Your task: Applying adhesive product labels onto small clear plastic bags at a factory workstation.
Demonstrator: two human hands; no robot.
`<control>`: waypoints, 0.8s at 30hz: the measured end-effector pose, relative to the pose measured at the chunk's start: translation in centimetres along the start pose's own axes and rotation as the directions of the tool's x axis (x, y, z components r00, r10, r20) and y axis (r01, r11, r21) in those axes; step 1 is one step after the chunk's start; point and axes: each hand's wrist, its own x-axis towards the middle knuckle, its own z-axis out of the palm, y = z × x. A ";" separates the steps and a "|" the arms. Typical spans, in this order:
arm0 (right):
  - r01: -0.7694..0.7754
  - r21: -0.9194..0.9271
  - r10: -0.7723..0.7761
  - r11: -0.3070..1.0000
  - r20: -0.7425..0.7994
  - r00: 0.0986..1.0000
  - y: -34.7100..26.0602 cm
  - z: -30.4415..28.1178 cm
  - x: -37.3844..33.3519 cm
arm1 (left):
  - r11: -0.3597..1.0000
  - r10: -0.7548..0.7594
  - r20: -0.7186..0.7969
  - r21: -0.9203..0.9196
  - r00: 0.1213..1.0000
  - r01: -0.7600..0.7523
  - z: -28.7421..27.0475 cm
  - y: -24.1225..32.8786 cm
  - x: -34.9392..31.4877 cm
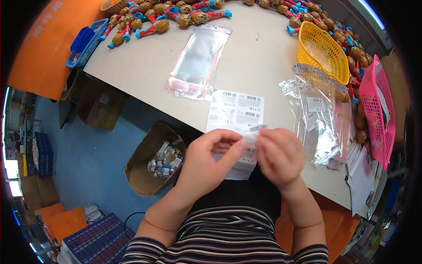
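Both my hands are raised over the table's near edge, at a sheet of white stickers (228,115) that overhangs the edge. My right hand (281,156) is closed, with a small sticker (256,128) between thumb and fingertips, slightly blurred. My left hand (211,160) has its fingers curled, and the tips of thumb and index come close together near that sticker. What the left fingertips grip, if anything, I cannot make out. Just beyond the sheet lies a stack of clear plastic bags (195,57). Right of my hands are clear bags (323,132) bearing white labels.
Brown-headed dolls (200,17) in red and blue are heaped along the far table edge. A yellow basket (323,53) and a pink basket (379,114) stand at the right, a blue basket (90,44) far left. Below left, a cardboard box (138,171) holds scraps.
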 end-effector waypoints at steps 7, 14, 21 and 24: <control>0.040 -0.027 -0.033 0.999 0.235 0.972 -0.5 -0.2 1.4 | 0.971 -0.055 0.036 -0.232 0.998 0.061 -0.1 -3.6 2.5; -0.837 0.379 0.702 0.395 0.463 0.541 2.1 -1.3 3.1 | 0.991 0.035 0.058 -0.133 0.998 -0.027 -0.8 -1.9 3.7; -0.794 0.373 0.723 0.480 0.344 0.599 3.3 -0.5 3.6 | 0.714 0.464 -0.065 0.618 0.884 -0.329 -2.8 -0.9 6.9; -0.692 0.574 0.683 0.438 0.288 0.671 2.9 0.8 3.4 | 0.538 0.643 -0.259 0.823 0.721 -0.184 -7.0 -0.5 13.3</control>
